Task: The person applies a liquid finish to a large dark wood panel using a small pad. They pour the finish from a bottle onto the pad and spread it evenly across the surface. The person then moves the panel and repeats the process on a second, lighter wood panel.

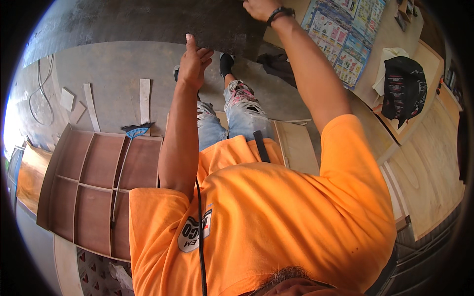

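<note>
A large dark board [123,22] with a worn, streaky surface spans the far left and middle. At its near edge is my left hand [194,63], thumb raised and fingers stretched apart, with nothing visible in it. Whether its fingers touch the board's edge I cannot tell. Farther off, over the board's right end, my right hand [261,9] has its fingers curled. The top of the view cuts this hand off, so anything in its fingers is hidden. A dark band [280,15] circles the right wrist.
Left of me lie a reddish-brown framed panel [91,163] with a blue broom [137,131] on it, and several pale strips [91,106] on the floor. At right, printed sheets [338,42] cover part of a wooden surface near a black plastic bag [404,89] and plywood [427,163].
</note>
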The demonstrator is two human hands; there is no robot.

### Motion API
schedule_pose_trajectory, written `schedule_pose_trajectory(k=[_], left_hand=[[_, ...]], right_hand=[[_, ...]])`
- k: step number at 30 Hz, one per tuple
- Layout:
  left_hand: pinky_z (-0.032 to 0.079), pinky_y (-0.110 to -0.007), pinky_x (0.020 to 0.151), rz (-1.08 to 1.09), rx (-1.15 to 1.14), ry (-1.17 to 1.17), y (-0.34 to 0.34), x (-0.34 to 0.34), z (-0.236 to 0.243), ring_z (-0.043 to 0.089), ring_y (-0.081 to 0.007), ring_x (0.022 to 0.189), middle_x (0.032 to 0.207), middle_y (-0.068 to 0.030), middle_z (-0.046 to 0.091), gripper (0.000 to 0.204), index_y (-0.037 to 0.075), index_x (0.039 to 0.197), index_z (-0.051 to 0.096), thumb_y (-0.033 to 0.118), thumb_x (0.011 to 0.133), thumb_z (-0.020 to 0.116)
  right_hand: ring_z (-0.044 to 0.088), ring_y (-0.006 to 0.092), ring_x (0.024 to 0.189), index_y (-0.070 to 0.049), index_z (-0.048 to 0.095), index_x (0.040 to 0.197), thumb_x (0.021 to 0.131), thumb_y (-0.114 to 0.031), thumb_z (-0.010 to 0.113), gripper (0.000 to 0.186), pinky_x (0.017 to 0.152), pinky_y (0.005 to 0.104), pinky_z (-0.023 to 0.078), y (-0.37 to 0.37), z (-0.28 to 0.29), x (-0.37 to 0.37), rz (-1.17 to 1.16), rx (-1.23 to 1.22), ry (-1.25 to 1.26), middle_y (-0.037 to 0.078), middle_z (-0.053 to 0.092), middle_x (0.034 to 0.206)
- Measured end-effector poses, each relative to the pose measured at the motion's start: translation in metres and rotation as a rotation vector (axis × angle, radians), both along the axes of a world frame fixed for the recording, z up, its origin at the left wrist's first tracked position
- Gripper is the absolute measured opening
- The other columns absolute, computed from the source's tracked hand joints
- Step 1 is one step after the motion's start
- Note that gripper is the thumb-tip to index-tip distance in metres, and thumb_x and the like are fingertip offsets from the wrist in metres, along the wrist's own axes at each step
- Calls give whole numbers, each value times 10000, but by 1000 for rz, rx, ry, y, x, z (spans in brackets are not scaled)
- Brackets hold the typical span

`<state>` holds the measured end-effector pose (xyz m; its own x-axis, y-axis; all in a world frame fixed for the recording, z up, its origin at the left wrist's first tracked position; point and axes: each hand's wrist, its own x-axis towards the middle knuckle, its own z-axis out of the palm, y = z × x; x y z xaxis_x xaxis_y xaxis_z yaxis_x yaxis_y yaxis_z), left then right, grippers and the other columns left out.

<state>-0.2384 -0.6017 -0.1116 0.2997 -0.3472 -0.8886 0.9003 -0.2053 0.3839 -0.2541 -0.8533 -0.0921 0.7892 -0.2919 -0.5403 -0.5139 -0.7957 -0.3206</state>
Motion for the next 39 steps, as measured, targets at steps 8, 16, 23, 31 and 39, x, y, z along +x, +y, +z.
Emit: schedule_pose_trajectory(k=[8,16,23,31,39], left_hand=[[363,-421,1022,143,-45,25,-6,-6,3,417,-394,1229,1367,-354,268,1028,-179,1348,87,677,856,376],[306,-432,1067,146,-47,47,-13,-8,9,378,-402,1256,1396,-347,216,1030,-177,1354,47,687,863,321],[310,-420,1070,97,-41,45,-13,-8,12,369,-404,1262,1395,-347,211,959,-173,1357,28,636,903,276],[318,-449,1061,17,-70,28,-27,-23,18,369,-421,1255,1404,-344,182,942,-146,1363,-61,600,918,302],[324,-479,1054,28,-75,32,-21,-20,10,379,-445,1239,1429,-336,116,943,-92,1377,-135,607,914,296]], right_hand=[[604,342,919,-153,647,1035,798,-212,519,275,811,453,487,57,-3,-78,-121,79,-9,112,656,968],[594,354,870,-67,630,995,796,-141,517,241,786,440,477,98,32,-133,-203,164,-107,144,644,931],[602,383,857,-20,635,1001,809,-189,534,275,739,425,486,77,63,-186,-565,426,-213,209,636,889],[615,341,880,-69,651,996,828,-170,488,254,793,433,470,10,-20,-153,-438,-124,-594,145,641,979],[578,287,1013,-107,625,1010,834,-201,485,244,850,483,409,40,1,-100,-214,-162,-265,93,635,1020]])
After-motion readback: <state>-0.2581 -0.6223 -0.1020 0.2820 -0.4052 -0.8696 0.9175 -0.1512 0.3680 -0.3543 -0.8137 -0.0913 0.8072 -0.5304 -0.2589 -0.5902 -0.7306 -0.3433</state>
